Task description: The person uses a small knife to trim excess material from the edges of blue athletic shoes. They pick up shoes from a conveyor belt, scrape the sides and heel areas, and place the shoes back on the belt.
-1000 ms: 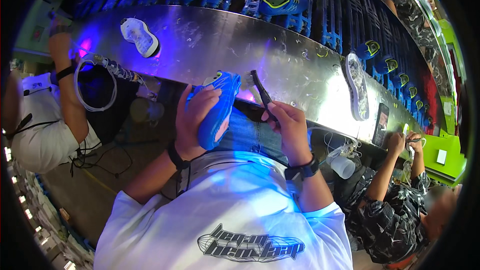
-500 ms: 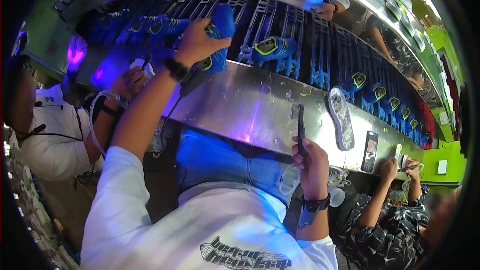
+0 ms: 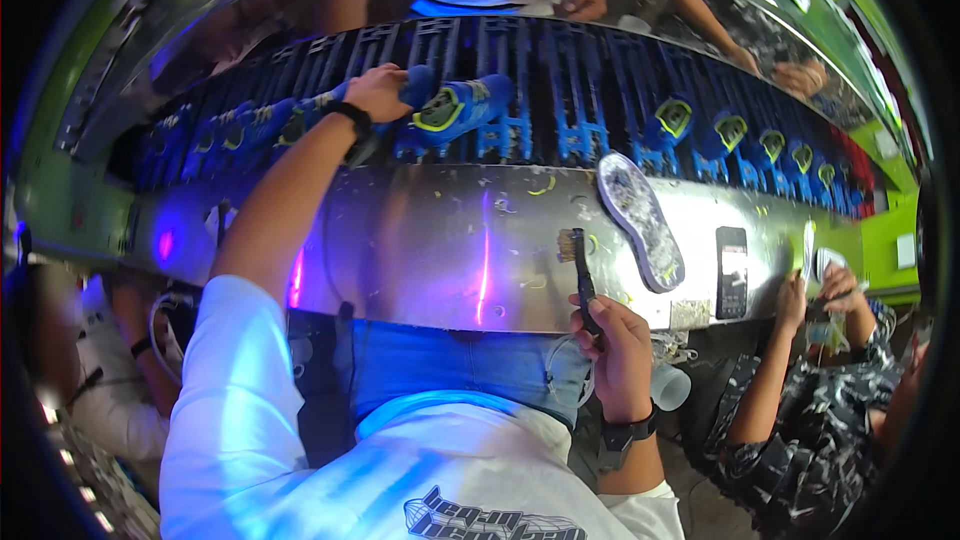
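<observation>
My left hand (image 3: 377, 93) reaches out to the rack and is closed on a blue shoe (image 3: 417, 86), whose rounded end shows to the right of my fingers. Just right of it another blue shoe (image 3: 462, 110) with a yellow-green collar rests on the rack. My right hand (image 3: 622, 348), above the near edge of the metal table, grips a small dark-handled brush (image 3: 580, 258) with its tan bristles up. Beyond the brush, a pale shoe sole (image 3: 640, 225) lies on the table, its surface mottled grey.
A blue-stained slatted rack (image 3: 580, 90) runs across the far side, carrying several more blue shoes (image 3: 672, 120). Yellowish scraps dot the metal table (image 3: 420, 240). A phone (image 3: 732, 273) lies to the right. Co-workers sit close on both sides; the right one's hands (image 3: 840, 285) hold something small.
The view has shifted. The shoe in my left hand, raised before, is now lower among the shoes on the rack. The shoe right of it appears closer to my hand. My right hand keeps the brush.
</observation>
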Action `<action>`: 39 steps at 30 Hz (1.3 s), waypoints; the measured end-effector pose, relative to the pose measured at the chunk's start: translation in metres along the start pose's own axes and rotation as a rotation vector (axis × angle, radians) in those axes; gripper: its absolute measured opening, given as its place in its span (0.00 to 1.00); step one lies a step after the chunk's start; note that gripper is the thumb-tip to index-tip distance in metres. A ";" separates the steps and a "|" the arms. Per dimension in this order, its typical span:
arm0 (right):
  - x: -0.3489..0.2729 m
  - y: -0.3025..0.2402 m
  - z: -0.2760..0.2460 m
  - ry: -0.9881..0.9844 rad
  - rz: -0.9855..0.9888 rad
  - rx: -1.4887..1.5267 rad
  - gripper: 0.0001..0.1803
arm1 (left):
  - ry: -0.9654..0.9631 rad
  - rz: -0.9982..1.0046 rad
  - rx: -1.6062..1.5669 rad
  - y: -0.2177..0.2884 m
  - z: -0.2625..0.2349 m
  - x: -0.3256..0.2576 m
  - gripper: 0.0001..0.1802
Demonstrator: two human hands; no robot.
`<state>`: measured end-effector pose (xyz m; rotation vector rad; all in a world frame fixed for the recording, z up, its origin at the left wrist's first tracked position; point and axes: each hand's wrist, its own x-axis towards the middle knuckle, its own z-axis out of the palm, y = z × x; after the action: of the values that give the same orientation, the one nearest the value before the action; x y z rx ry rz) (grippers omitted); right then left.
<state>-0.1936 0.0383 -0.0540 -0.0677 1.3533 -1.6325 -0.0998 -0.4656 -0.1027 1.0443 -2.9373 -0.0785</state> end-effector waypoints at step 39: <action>-0.008 -0.022 -0.001 0.024 -0.201 -0.119 0.17 | 0.034 -0.250 -2.023 0.064 -0.101 -0.289 0.29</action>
<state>-0.2037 0.0418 -0.0334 -0.2635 1.5008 -1.7203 0.0874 -0.2373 0.0006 0.7015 -1.1605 -2.1393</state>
